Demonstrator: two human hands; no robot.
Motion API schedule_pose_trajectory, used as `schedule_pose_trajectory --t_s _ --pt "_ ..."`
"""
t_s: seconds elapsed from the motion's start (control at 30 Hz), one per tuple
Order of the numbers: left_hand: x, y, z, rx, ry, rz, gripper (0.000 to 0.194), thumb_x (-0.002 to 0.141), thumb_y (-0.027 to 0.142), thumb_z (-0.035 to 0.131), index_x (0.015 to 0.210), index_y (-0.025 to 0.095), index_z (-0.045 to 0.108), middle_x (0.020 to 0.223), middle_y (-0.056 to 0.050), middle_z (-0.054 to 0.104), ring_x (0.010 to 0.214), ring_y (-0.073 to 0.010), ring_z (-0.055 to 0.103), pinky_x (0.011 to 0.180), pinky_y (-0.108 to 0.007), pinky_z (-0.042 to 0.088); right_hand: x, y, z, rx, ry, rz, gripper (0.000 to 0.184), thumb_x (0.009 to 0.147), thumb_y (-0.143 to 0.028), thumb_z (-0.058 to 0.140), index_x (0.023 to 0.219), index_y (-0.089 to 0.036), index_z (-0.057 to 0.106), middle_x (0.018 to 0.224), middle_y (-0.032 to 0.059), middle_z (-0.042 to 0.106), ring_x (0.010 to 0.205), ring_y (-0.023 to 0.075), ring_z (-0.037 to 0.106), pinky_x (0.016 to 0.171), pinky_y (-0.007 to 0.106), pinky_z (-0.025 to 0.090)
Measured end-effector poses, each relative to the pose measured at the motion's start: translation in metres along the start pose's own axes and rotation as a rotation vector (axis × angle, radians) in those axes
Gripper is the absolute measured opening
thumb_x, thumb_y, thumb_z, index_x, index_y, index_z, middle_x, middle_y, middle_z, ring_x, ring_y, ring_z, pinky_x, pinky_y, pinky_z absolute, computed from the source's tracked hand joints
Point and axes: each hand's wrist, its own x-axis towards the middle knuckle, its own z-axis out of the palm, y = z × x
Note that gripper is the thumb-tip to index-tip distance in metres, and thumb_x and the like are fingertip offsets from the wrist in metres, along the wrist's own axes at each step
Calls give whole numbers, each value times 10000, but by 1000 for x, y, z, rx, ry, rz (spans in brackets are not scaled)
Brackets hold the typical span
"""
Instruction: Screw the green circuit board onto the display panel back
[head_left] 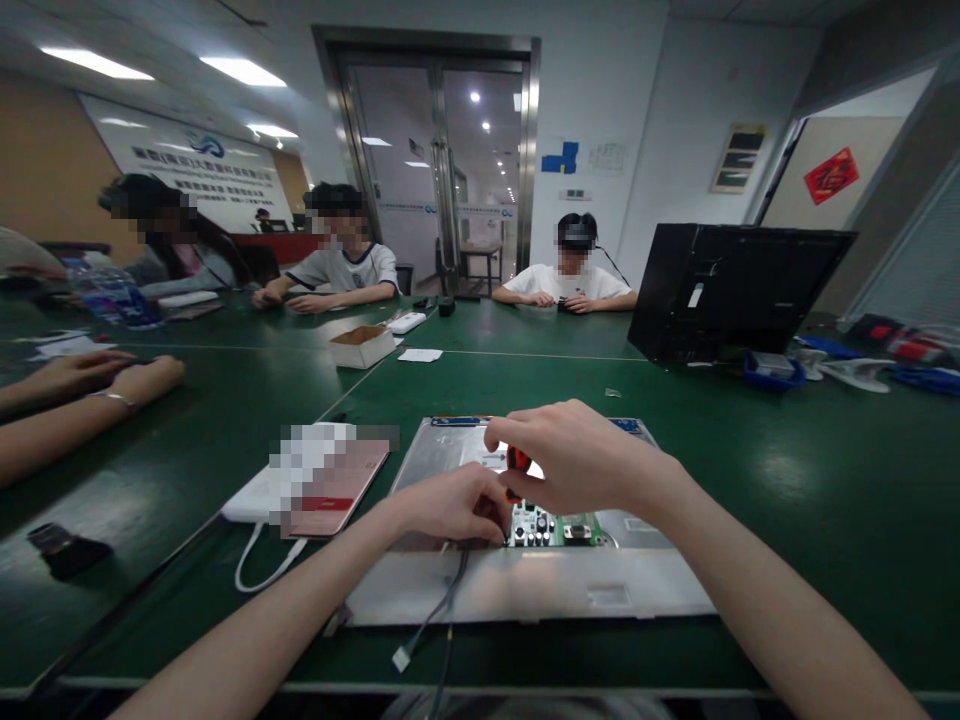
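A silver metal panel (555, 590) lies flat on the green table in front of me, with a small green circuit board (551, 527) mounted on it. My right hand (577, 460) is closed round a red-handled screwdriver (517, 462) held upright over the board. My left hand (450, 505) is closed beside the board's left edge, fingertips pinched at the screwdriver's lower end; what they pinch is hidden. Grey cables (442, 610) trail from the panel toward the table's near edge.
A white power bank with a pink phone (330, 485) and white cable lies left of the panel. A cardboard box (362, 345) and a black monitor back (731, 290) stand farther off. Three people sit at the far side; another person's forearms (82, 385) rest at left.
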Motion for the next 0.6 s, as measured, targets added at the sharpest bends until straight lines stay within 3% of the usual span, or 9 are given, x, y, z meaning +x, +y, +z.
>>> schedule_pose_trajectory --t_s 0.13,0.33,0.6 --pt "-1 1 0 16 14 -27 89 748 204 723 827 168 742 714 8 667 630 -139 561 573 -225 415 0 2 2 -36 -7 4 198 937 -298 645 1110 -203 633 985 69 776 787 199 689 558 282 262" --pt "-1 4 -1 31 19 3 35 751 195 733 768 164 735 710 3 657 624 -140 551 583 -232 415 -4 1 -1 47 21 -50 243 875 -213 618 1115 -184 633 1049 64 750 787 173 651 559 269 280" --pt "-3 7 0 22 19 -34 71 759 203 728 811 166 758 737 -6 672 657 -151 572 605 -240 425 0 1 0 -12 11 -16 94 910 -251 629 977 -193 659 857 34 755 678 155 611 544 269 245"
